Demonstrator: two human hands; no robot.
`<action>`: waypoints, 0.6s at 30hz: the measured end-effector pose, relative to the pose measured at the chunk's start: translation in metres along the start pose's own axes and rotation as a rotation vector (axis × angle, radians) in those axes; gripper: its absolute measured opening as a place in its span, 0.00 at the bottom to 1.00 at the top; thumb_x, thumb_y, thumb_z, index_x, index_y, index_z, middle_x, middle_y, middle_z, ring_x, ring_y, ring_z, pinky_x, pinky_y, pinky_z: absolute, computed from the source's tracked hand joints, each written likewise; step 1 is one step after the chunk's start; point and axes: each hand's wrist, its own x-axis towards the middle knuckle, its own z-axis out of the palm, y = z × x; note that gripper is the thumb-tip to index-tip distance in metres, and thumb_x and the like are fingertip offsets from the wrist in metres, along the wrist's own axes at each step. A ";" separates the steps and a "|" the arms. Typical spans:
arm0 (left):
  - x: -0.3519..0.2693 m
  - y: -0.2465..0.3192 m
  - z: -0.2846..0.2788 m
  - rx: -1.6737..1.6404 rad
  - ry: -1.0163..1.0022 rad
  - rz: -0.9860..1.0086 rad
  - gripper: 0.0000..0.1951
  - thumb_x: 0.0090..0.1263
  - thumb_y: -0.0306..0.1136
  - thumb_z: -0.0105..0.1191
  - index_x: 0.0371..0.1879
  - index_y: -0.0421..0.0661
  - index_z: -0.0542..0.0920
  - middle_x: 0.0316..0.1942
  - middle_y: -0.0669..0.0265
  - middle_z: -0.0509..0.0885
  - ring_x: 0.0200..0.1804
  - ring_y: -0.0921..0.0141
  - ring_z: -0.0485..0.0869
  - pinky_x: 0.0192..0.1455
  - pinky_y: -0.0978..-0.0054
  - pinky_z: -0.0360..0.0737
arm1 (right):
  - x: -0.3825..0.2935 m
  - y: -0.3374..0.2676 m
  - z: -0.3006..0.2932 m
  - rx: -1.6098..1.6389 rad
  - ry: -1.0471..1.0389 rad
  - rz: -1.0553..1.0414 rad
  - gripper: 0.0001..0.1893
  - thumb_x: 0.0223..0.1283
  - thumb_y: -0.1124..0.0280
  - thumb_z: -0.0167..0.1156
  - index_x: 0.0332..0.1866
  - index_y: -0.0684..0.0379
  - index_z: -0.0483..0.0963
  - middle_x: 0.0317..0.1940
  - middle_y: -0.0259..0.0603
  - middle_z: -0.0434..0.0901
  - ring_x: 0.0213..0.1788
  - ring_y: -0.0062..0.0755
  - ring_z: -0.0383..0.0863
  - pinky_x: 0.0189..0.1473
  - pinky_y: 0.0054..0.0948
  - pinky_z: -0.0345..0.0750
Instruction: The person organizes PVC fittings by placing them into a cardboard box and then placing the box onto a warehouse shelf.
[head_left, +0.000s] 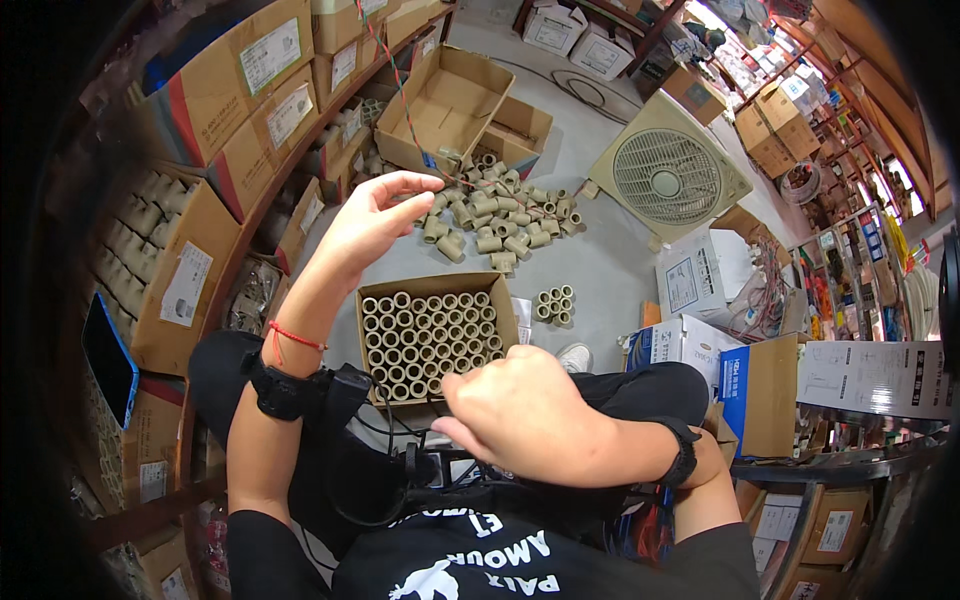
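My left hand (386, 214) is raised at the left of centre, fingers apart and bent, with nothing in it; a red cord bracelet circles the wrist. My right hand (517, 412) is held close to my chest, its fingers curled downward, so the palm is hidden. Before me stands an open cardboard box (435, 283) with rows of upright beige plastic pipe fittings (422, 321). Right of it a small group of fittings (555, 304) stands on the floor. Beyond lies a loose pile of beige tee fittings (499, 214).
Two open cardboard boxes (450, 97) lie behind the pile. A square box fan (666, 182) is at the right, above a carton of wires (765, 289). Stacked cartons (259, 120) fill the left shelf, where a blue-edged phone (110, 360) leans. My shoe (575, 358) is right of the box.
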 end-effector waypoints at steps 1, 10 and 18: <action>-0.001 0.000 0.000 -0.007 0.001 -0.002 0.10 0.57 0.35 0.48 0.37 0.49 0.74 0.38 0.76 0.73 0.39 0.83 0.66 0.41 0.84 0.63 | 0.000 0.007 0.006 -0.020 0.049 -0.001 0.13 0.43 0.62 0.54 0.17 0.61 0.65 0.10 0.40 0.69 0.17 0.37 0.71 0.21 0.30 0.66; -0.004 0.000 -0.004 0.040 -0.009 -0.059 0.11 0.58 0.35 0.47 0.39 0.48 0.73 0.38 0.75 0.73 0.39 0.83 0.67 0.42 0.84 0.63 | 0.023 0.140 0.049 -0.048 -0.197 0.453 0.14 0.41 0.58 0.54 0.16 0.59 0.74 0.13 0.38 0.74 0.19 0.33 0.75 0.25 0.28 0.72; -0.011 0.002 -0.003 0.064 -0.027 -0.057 0.12 0.58 0.33 0.46 0.40 0.46 0.72 0.39 0.73 0.73 0.43 0.81 0.69 0.42 0.84 0.65 | -0.053 0.335 0.194 0.174 -0.035 1.099 0.06 0.36 0.69 0.54 0.18 0.59 0.74 0.17 0.45 0.75 0.24 0.38 0.75 0.29 0.29 0.71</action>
